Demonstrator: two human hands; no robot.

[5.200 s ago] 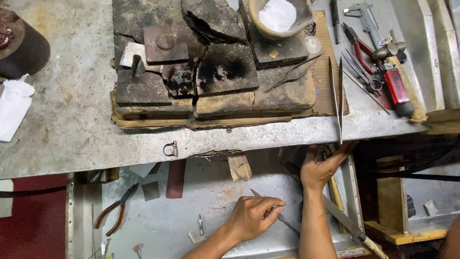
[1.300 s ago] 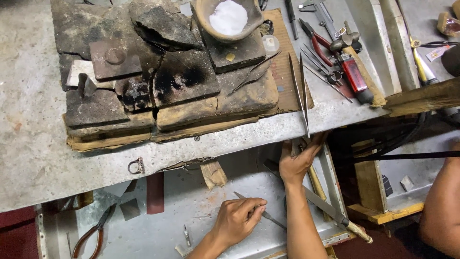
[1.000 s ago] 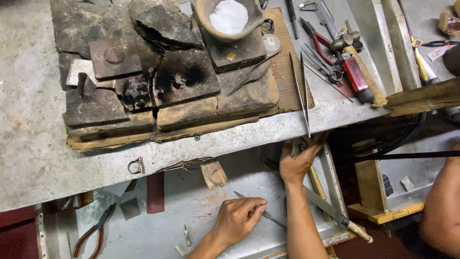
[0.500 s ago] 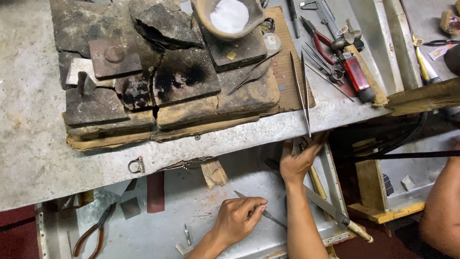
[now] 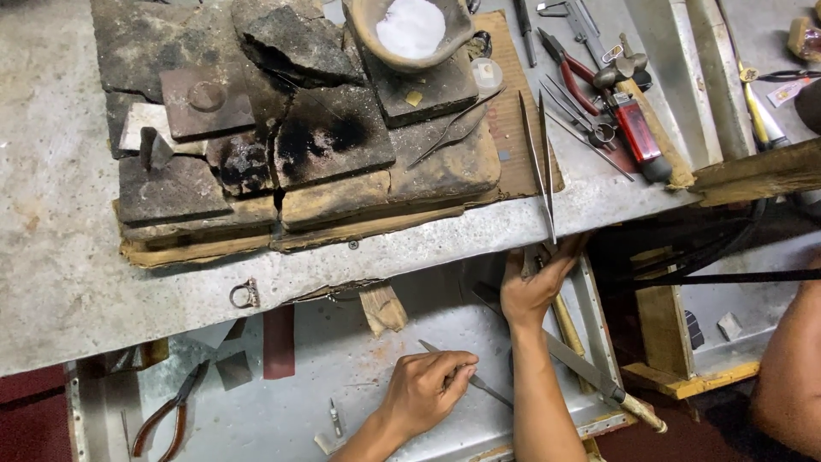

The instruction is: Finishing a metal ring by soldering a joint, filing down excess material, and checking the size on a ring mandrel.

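I see no screens and no signs anywhere on this bench or in the drawer tray below it. The closest thing to a package is a small round clear pot [image 5: 487,75], standing on the brown cardboard sheet [image 5: 513,128] just right of the clay bowl [image 5: 410,32] of white powder. Among the tools on the right lies a red lighter [image 5: 637,130], rectangular, with a dark patch of print on its side that is too small for me to make out. Near the top right edge lies a small pinkish slip [image 5: 785,91]; I cannot tell whether it is a label.
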